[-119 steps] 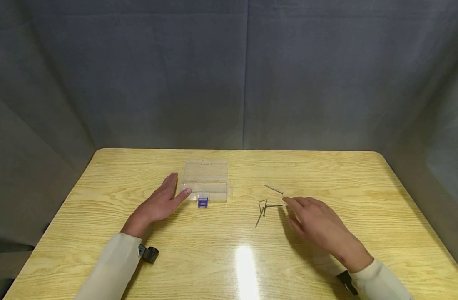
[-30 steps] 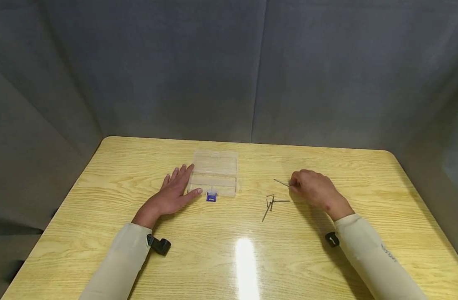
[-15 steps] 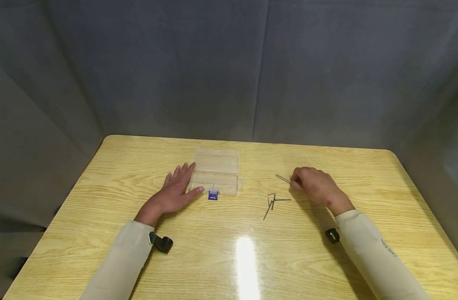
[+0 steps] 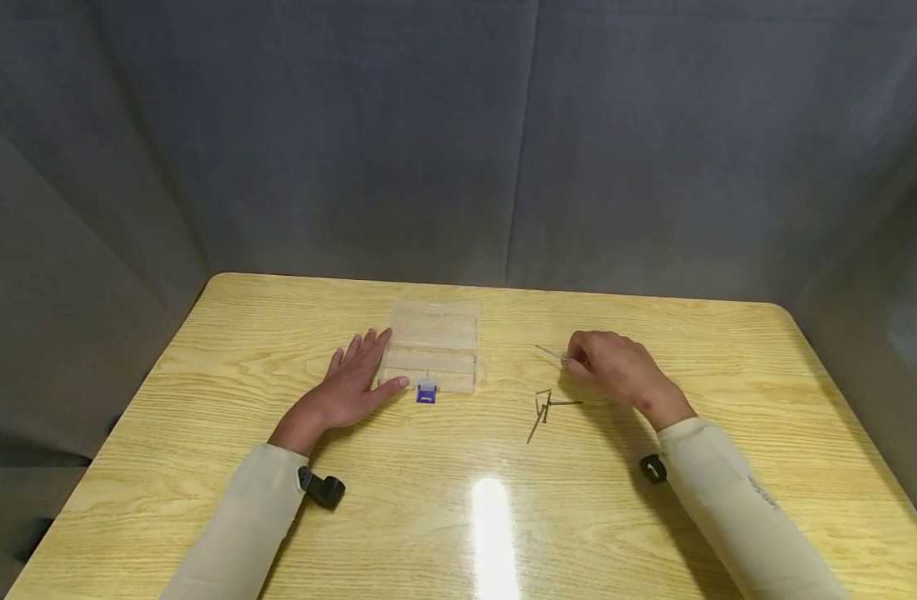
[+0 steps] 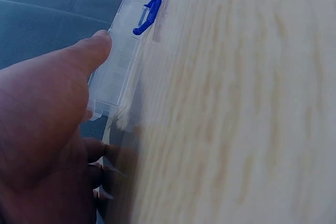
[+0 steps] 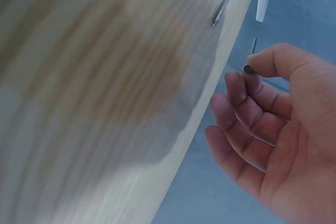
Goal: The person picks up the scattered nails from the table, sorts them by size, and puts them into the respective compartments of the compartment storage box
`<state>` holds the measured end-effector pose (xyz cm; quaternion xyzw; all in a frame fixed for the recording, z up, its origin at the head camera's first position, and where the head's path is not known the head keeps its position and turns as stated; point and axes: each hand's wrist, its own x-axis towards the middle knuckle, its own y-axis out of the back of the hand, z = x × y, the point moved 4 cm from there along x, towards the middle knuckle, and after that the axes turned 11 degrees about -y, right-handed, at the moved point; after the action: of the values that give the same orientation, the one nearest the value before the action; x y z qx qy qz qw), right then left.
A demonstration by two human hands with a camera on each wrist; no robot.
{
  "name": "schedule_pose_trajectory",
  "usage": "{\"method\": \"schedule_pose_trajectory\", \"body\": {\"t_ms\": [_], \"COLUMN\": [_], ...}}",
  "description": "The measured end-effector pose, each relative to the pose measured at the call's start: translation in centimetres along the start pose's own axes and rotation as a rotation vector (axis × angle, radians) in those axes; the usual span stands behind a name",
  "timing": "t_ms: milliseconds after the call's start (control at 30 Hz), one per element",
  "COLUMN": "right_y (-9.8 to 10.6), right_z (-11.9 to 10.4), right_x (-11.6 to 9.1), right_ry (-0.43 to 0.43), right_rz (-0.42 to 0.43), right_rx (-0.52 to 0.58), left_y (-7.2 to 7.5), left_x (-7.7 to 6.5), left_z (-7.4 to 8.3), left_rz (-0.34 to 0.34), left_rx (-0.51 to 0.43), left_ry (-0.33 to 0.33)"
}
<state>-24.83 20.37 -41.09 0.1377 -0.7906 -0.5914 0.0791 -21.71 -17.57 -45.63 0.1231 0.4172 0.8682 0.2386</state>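
Between thumb and index finger my right hand (image 4: 614, 364) pinches a nail (image 4: 550, 352) near its head; the shaft points away to the left. The right wrist view shows the dark round nail head (image 6: 248, 69) at the thumb tip, the other fingers loosely bent. My left hand (image 4: 346, 385) lies spread at the left side of a clear plastic box (image 4: 432, 363), thumb at its front corner. The box's lid (image 4: 434, 325) is folded back on the table, and a blue latch (image 4: 426, 394) hangs at its front. A small group of several nails (image 4: 544, 405) lies left of my right hand.
The wood-grain table (image 4: 413, 517) has a rounded far edge, with a dark grey curtain (image 4: 368, 150) behind and at both sides. A bright light reflection lies on the table's near middle.
My right hand first moved from beside the nail group to the single nail and pinched it. Over the last half second it shifted left with the nail. The left hand stays by the box.
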Motion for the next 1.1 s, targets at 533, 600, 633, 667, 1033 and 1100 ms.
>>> {"method": "schedule_pose_trajectory", "body": {"t_ms": [533,600,633,667,1033,1100], "right_y": [0.4,0.4,0.5,0.5,0.0,-0.2], "right_z": [-4.3,-4.9,-5.2,-5.4,-8.0,-8.4], "right_x": [2.0,2.2,2.3,2.5,3.7,3.9], "right_ry": [0.061,0.074,0.081,0.086,0.144,0.147], "right_rz": [0.020,0.025,0.027,0.030,0.031,0.022], "right_rx": [0.006,0.003,0.005,0.006,0.010,0.009], "left_y": [0.1,0.0,0.0,0.0,-0.2,-0.2], "left_x": [0.1,0.1,0.1,0.1,0.2,0.3], "left_z": [0.4,0.3,0.3,0.3,0.2,0.2], "left_rz": [-0.034,-0.040,-0.043,-0.045,-0.042,-0.047], "left_rx": [-0.003,0.003,0.007,0.010,-0.007,-0.002], "left_ry": [0.006,0.006,0.009,0.012,-0.014,-0.012]}}
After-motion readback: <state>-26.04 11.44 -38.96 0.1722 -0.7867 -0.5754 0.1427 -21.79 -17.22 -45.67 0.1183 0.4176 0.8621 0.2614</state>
